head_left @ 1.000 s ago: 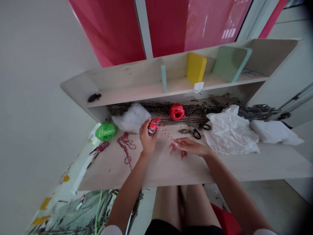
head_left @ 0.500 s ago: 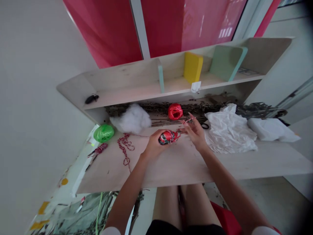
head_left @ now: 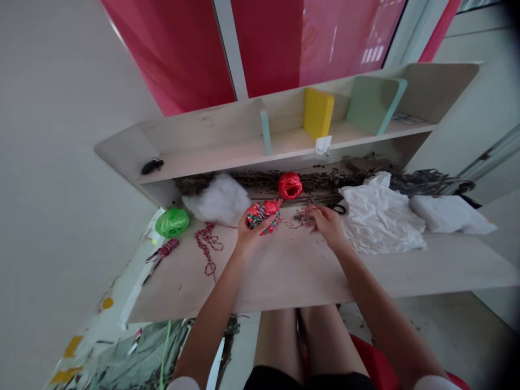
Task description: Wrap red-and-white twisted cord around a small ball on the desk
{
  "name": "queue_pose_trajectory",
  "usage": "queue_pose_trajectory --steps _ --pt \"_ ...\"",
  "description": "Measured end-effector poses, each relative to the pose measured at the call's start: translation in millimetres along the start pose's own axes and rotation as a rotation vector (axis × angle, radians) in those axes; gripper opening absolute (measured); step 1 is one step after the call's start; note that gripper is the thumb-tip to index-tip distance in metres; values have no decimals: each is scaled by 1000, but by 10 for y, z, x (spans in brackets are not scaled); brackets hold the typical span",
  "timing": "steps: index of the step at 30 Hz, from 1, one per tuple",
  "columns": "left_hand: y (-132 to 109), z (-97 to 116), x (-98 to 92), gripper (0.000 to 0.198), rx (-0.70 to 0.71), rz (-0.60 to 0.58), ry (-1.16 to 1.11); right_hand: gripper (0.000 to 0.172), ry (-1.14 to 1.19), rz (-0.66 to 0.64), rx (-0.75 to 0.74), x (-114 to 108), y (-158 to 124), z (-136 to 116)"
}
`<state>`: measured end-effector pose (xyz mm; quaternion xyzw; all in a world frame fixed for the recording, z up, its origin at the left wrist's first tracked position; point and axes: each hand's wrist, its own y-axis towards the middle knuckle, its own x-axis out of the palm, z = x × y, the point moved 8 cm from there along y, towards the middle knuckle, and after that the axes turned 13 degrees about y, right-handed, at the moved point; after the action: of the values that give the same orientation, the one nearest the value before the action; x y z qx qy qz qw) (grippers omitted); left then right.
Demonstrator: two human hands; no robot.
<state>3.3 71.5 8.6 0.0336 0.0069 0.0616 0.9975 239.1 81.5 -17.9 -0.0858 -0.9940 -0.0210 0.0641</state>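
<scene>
My left hand is closed around a small red bundle wrapped with green, white and dark twisted cord, holding it just above the desk. A short red tuft sticks out at its upper right. From the bundle a red-and-white twine runs toward my right hand, whose fingers are pinched together on it; the twine's end is hard to make out there. Dried plant crumbs lie close to those fingertips. Behind the bundle stands a roll of red plastic string. Black scissor handles show just beyond my right hand.
White stuffing, a green string roll, tangled red-and-white cord and a wound twine bobbin lie leftward. Crumpled white wrapping and a white packet are rightward. Dried stems line the back under a shelf.
My left hand has moved slightly left and up and turned the bundle. My right hand has lowered, its raised fingers now drawn together, and the twine between the hands hangs lower.
</scene>
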Motion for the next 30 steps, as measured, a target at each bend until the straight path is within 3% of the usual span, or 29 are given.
queue_pose_trajectory --steps 5,10,13,17,20,23,26,30 --pt "38 13 -75 54 37 67 29 47 -189 -60 -152 184 -124 -148" --pt "-19 7 50 58 99 -23 151 51 -433 88 -414 133 -190 -293" --pt "-34 27 30 61 162 18 208 49 -584 188 -478 50 -204 -338" --pt "-33 40 -39 64 174 94 260 55 -548 260 -537 -8 -239 -445" --pt "-44 46 -2 60 159 70 258 50 -374 101 -496 124 -239 -421" --pt "-83 69 121 56 161 -36 217 44 -193 -75 -391 303 -249 -312" --pt "-153 79 270 51 142 -180 189 46 -156 -133 -376 400 -278 -279" --pt "-219 88 349 43 137 -248 213 43 -121 -372 -209 591 -297 -156"
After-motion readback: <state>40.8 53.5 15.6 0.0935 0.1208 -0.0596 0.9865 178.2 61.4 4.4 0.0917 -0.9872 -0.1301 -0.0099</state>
